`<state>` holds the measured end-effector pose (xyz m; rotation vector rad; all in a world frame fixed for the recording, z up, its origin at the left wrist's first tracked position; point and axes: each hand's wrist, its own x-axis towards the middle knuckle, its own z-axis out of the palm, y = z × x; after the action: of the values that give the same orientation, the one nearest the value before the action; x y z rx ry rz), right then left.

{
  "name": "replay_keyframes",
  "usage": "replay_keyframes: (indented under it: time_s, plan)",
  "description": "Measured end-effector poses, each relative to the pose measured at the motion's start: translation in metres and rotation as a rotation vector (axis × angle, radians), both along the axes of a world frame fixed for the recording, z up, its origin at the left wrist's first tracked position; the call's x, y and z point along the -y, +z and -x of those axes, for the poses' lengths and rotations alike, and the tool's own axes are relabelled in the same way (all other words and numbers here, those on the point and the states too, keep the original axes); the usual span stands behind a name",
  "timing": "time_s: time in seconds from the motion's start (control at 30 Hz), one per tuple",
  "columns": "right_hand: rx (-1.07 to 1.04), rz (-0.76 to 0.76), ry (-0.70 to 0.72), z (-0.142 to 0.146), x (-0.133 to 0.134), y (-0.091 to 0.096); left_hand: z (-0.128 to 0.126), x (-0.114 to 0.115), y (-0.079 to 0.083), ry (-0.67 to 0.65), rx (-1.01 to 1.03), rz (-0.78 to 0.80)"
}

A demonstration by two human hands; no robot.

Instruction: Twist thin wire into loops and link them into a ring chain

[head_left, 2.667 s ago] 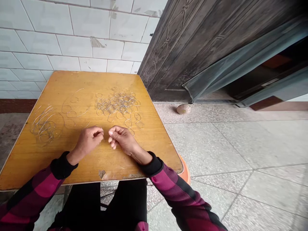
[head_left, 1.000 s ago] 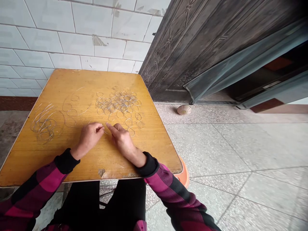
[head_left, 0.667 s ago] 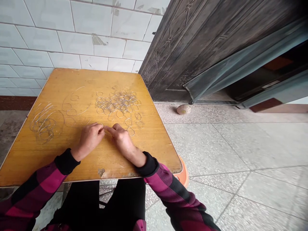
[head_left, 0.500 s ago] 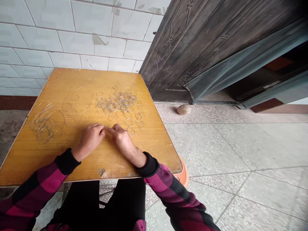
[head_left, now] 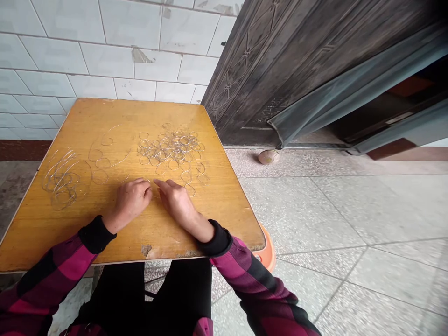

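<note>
My left hand [head_left: 131, 200] rests on the yellow wooden table [head_left: 52, 233], fingers curled and pinched at the tips on a thin wire piece too small to make out clearly. My right hand [head_left: 177, 199] lies next to it, its fingers pinched and pointing at the left fingertips, nearly touching. Just beyond the hands lies a heap of several thin wire rings [head_left: 171, 149]. A tangle of longer wire loops [head_left: 65, 179] sits at the table's left side, with a few single rings [head_left: 101, 163] between.
A white tiled wall [head_left: 105, 56] stands behind the table. A dark metal door [head_left: 297, 70] is to the right. An orange basin [head_left: 266, 252] pokes out under the table's right corner. A small round ball [head_left: 268, 157] lies on the tiled floor.
Both hands moved forward a little towards the ring heap and their fingertips came together, from being slightly apart. The wire piles have not moved.
</note>
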<state>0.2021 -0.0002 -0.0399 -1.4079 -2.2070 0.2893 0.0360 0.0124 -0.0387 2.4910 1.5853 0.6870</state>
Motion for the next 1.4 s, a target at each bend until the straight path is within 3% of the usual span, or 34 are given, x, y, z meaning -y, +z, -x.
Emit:
replay_keyframes:
  time_s: [0.1,0.27,0.33,0.4,0.53,0.6,0.7,0.9,1.2,1.4]
  plan:
    - [-0.156,0.041,0.008,-0.004,-0.002,0.002,0.003,-0.003,0.002,0.005,0.056,0.027]
    - [-0.559,0.37,0.075,-0.006,-0.005,-0.001,0.005,-0.005,0.006,0.017,0.107,0.042]
    - [-0.631,0.423,0.105,-0.006,-0.007,-0.003,0.005,-0.005,0.006,0.015,0.11,0.032]
    - [-0.533,0.316,0.092,-0.006,-0.008,-0.004,0.005,-0.004,0.005,0.002,0.099,0.023]
    - [-0.049,-0.053,-0.028,-0.005,-0.004,-0.002,0.004,-0.004,0.002,-0.022,0.072,0.023]
    - [0.148,-0.137,-0.052,-0.004,-0.001,0.0,0.003,-0.004,0.0,-0.025,0.067,0.03]
    - [0.283,-0.196,-0.031,-0.003,0.002,0.003,0.001,-0.003,-0.001,-0.03,0.07,0.03]
    - [0.295,-0.225,-0.036,0.001,0.004,0.004,-0.001,-0.002,0.001,-0.02,0.052,0.009]
    - [0.295,-0.148,-0.074,0.007,0.003,0.003,-0.001,-0.002,-0.001,-0.022,0.068,-0.018]
    - [0.012,-0.015,-0.047,0.003,-0.003,-0.002,0.002,-0.005,0.001,0.0,0.119,0.011]
